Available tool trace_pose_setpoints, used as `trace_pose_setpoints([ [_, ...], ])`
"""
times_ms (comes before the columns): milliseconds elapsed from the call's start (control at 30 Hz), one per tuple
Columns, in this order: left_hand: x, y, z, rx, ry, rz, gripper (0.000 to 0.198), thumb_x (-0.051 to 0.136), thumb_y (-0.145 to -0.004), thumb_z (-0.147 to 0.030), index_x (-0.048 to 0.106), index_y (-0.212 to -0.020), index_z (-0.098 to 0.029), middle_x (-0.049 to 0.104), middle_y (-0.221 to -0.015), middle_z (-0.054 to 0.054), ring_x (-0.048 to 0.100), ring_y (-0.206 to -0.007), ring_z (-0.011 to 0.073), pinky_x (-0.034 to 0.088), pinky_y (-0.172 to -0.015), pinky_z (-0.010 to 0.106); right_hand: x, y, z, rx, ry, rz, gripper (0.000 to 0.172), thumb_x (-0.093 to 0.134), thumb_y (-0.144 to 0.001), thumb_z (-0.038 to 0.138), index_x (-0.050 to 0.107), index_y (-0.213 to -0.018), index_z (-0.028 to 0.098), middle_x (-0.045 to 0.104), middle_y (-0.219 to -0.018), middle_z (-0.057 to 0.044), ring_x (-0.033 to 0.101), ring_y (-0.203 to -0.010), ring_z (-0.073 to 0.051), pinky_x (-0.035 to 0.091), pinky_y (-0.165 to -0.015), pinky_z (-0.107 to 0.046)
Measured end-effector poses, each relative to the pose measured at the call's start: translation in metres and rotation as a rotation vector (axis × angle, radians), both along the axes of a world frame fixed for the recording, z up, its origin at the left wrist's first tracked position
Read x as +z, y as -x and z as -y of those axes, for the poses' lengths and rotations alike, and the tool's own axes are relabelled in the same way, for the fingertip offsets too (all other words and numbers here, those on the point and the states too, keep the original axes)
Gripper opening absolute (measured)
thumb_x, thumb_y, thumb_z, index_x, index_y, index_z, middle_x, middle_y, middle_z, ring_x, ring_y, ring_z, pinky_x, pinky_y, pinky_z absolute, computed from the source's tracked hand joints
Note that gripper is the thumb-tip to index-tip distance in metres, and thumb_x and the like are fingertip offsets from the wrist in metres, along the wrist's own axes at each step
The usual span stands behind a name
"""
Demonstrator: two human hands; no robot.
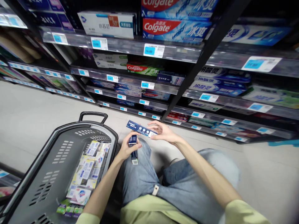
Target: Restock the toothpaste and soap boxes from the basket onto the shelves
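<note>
My left hand (pixel 130 147) is closed around a dark blue toothpaste box (pixel 134 155), which points down over my left knee. In my right hand (pixel 164 133) is a second dark blue toothpaste box (pixel 141 128), gripped at its right end between thumb and fingers. This box lies nearly level, with white print and round pictures on its upper face. Its left end reaches just above my left hand's fingers; whether they touch it I cannot tell. Both hands are over my lap, in front of the shelves.
A grey shopping basket (pixel 61 130) with a black handle (pixel 93 114) stands to my left. Several white and yellow boxes (pixel 87 169) lie inside, with green and purple packs (pixel 69 209) nearer me. Ahead, shelves (pixel 123 46) hold toothpaste boxes above price tags.
</note>
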State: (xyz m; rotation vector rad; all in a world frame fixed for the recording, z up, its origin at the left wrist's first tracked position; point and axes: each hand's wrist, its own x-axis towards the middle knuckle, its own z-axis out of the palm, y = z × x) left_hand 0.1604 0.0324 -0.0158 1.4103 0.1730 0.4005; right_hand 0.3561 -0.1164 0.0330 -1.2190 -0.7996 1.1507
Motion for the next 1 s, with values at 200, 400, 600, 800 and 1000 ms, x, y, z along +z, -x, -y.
trace_pose_setpoints([
  [200,-0.0019,0.0009,-0.0010,0.002,0.000,0.010,0.045,0.079,-0.081,-0.033,0.058,-0.118,-0.019,0.066,-0.073,-0.002,0.063,-0.064,0.0156,0.053,-0.066,0.030,-0.0046,-0.0017,-0.0017,-0.025,-0.005,0.037,0.069,0.094,-0.060,0.023,0.059,-0.119,0.023,0.073,-0.119,-0.010,0.068,-0.110,-0.022,0.049,-0.105,-0.043],
  [400,-0.0023,0.0007,-0.0023,-0.003,-0.001,0.013,0.045,0.079,-0.081,-0.033,0.058,-0.118,-0.019,0.066,-0.073,-0.002,0.063,-0.064,0.0157,0.052,-0.065,0.030,-0.0066,-0.0021,-0.0034,-0.033,-0.001,0.050,0.070,0.095,-0.059,0.024,0.058,-0.119,0.023,0.072,-0.123,-0.010,0.067,-0.115,-0.023,0.044,-0.110,-0.047],
  [600,-0.0020,0.0006,-0.0026,-0.003,-0.006,0.012,0.045,0.079,-0.081,-0.033,0.058,-0.117,-0.018,0.065,-0.073,-0.002,0.063,-0.063,0.0156,0.052,-0.065,0.029,-0.0081,-0.0025,-0.0035,-0.034,-0.005,0.054,0.070,0.095,-0.059,0.024,0.058,-0.119,0.023,0.072,-0.124,-0.011,0.067,-0.117,-0.024,0.043,-0.111,-0.047],
  [800,-0.0029,0.0007,-0.0029,-0.003,-0.005,0.006,0.044,0.079,-0.081,-0.034,0.058,-0.117,-0.019,0.065,-0.073,-0.002,0.063,-0.063,0.0157,0.052,-0.066,0.030,-0.0083,-0.0022,-0.0030,-0.029,-0.003,0.056,0.070,0.094,-0.060,0.023,0.058,-0.120,0.023,0.071,-0.125,-0.011,0.066,-0.116,-0.022,0.043,-0.111,-0.047],
  [1000,-0.0024,0.0010,-0.0022,-0.004,-0.001,0.006,0.044,0.079,-0.081,-0.034,0.058,-0.116,-0.018,0.065,-0.072,-0.002,0.063,-0.063,0.0156,0.052,-0.065,0.030,-0.0098,-0.0027,-0.0029,-0.028,-0.007,0.072,0.069,0.094,-0.061,0.024,0.058,-0.120,0.023,0.071,-0.125,-0.011,0.067,-0.117,-0.023,0.045,-0.111,-0.047],
])
